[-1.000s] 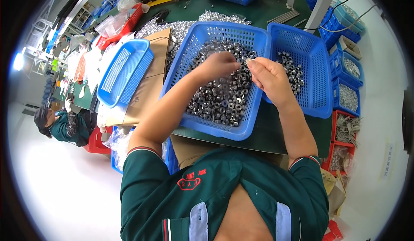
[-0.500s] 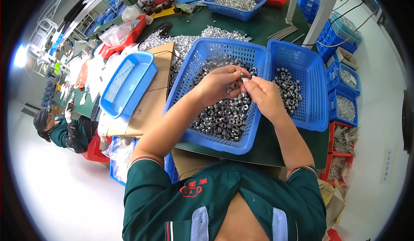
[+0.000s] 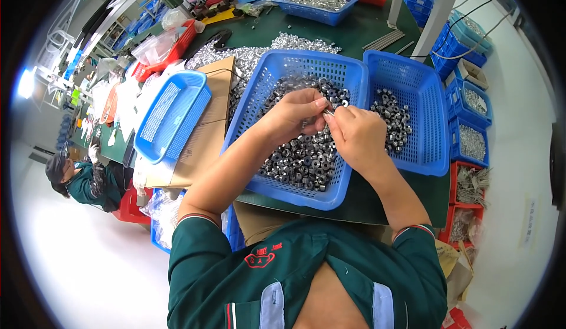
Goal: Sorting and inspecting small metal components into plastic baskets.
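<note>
Above a large blue perforated basket (image 3: 337,198), my two hands meet at the fingertips. Short dark-grey metal rings (image 3: 303,164) with holes through them fill the basket's bottom. My left hand (image 3: 292,117) is closed, thumb and index finger pinching a small shiny metal piece (image 3: 328,111). My right hand (image 3: 362,137) has its fingers curled in and its thumb against that same piece. The fingers cover most of it, so its exact shape is hidden. Close to the right hand, a second blue basket (image 3: 427,117) holds more metal rings (image 3: 392,117).
Left of the large basket, a smaller blue basket (image 3: 197,108) lies on cardboard (image 3: 203,134). Behind are a pile of shiny small parts (image 3: 289,43), a blue basket of parts (image 3: 330,15) and metal rods (image 3: 383,40). Crates (image 3: 469,117) line the right wall. A person (image 3: 94,179) sits far left.
My right hand has curled its fingers further around the small piece, and my left fingertips have shifted slightly. The view has tilted a little. The seated person's hand has lowered slightly.
</note>
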Demonstrator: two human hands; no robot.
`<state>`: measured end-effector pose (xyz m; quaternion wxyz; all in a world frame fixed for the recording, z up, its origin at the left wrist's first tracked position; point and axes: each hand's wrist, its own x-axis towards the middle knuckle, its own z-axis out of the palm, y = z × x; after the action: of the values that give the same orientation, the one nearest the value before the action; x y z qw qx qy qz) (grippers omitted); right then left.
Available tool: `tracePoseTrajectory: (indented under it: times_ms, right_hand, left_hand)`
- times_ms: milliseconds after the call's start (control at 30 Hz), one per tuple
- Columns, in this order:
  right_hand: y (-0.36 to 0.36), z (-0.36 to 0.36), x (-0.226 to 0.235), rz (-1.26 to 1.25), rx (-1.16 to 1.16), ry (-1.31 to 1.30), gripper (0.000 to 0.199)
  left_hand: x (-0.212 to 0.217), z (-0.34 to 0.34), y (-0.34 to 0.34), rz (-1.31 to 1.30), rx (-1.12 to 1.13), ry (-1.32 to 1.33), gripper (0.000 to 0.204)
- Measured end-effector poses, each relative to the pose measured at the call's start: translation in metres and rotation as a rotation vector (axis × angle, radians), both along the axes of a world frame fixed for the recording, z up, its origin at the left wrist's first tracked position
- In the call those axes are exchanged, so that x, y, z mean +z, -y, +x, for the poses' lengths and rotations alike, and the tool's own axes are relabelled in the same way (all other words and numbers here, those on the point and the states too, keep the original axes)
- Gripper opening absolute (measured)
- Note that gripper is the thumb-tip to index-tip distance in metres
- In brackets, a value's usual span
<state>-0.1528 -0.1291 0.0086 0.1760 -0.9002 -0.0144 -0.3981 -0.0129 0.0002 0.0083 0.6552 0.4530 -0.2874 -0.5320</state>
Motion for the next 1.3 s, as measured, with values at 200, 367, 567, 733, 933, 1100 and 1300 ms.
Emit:
tracePoseTrajectory:
  times_ms: [200, 367, 567, 733, 933, 1100, 1300]
  right_hand:
    - [0.002, -0.002, -0.007, 0.89, 0.243, -0.188, 0.032]
    - [0.018, 0.001, -0.002, 1.841, 0.747, -0.564, 0.037]
    - [0.006, -0.026, 0.027, 0.865, 0.282, -0.053, 0.04]
    - [-0.018, -0.063, 0.047, 0.392, 0.501, 0.061, 0.036]
    - [-0.018, -0.068, 0.053, 0.261, 0.516, 0.155, 0.032]
    - [-0.014, -0.068, 0.055, 0.221, 0.477, 0.203, 0.029]
    - [-0.013, -0.061, 0.053, 0.217, 0.451, 0.199, 0.027]
  left_hand:
    - [0.004, -0.007, 0.006, -0.136, 0.023, 0.167, 0.018]
    - [0.013, -0.015, 0.0, -0.118, 0.076, 0.241, 0.02]
    - [0.039, -0.02, 0.032, 0.177, 0.094, 0.246, 0.02]
    - [0.051, -0.05, 0.097, 0.208, -0.266, 0.737, 0.022]
    - [-0.022, -0.051, 0.173, 0.293, -0.361, 1.742, 0.021]
    - [-0.045, -0.045, 0.196, 0.262, -0.314, 1.819, 0.023]
    - [-0.039, -0.04, 0.19, 0.243, -0.152, 1.836, 0.036]
